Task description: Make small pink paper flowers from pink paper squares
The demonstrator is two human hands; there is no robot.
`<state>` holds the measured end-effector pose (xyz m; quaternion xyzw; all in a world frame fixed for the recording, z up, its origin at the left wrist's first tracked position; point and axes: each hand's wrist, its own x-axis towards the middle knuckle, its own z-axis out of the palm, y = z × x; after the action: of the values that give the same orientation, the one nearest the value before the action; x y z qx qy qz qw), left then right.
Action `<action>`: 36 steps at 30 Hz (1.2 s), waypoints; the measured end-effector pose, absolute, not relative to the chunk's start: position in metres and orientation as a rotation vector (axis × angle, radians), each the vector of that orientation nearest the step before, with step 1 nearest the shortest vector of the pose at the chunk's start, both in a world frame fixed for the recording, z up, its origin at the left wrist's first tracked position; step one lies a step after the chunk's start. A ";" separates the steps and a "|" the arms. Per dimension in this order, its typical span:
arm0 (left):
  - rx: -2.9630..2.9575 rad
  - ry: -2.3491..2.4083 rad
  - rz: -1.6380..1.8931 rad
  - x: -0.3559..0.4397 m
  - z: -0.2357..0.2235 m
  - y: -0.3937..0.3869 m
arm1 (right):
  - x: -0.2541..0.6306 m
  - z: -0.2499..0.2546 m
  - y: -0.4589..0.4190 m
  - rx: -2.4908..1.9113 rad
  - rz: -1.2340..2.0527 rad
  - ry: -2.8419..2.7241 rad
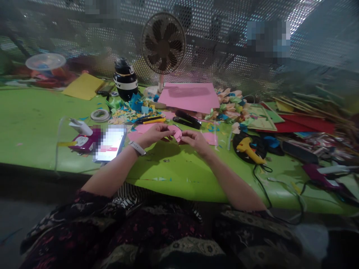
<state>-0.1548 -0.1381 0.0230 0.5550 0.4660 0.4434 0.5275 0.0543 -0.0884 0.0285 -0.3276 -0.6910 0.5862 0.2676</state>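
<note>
A small curved piece of pink paper (176,133) is held up between my two hands, over the green table. My left hand (156,134) pinches its left side between thumb and fingers. On the right side, my right hand (193,139) grips the edge with thumb and forefinger. Flat pink paper (141,129) lies partly under my left hand, and another pink scrap (209,138) rests just right of my right hand. Behind the hands is a black stapler (187,119), and left of it lies a yellow cutter (153,120).
A lit phone (110,144) leans near my left forearm. A fan (163,43), a black bottle (125,80) and a pink sheet (189,96) stand or lie behind. To the right is a yellow glue gun (250,150) with a trailing cord. A tape roll (100,115) and paper scraps lie left.
</note>
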 end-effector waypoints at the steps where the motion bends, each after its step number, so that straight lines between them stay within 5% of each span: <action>1: 1.324 1.116 1.057 -0.155 0.023 -0.138 | 0.054 0.029 -0.089 -0.884 1.579 -1.869; 36: 1.368 1.129 1.061 -0.155 0.020 -0.137 | 0.054 0.033 -0.092 -0.947 1.578 -1.871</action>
<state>-0.1546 -0.1375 0.0203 0.5684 0.4694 0.4410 0.5119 0.0545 -0.0918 0.0326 -0.3488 -0.6894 0.5811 0.2557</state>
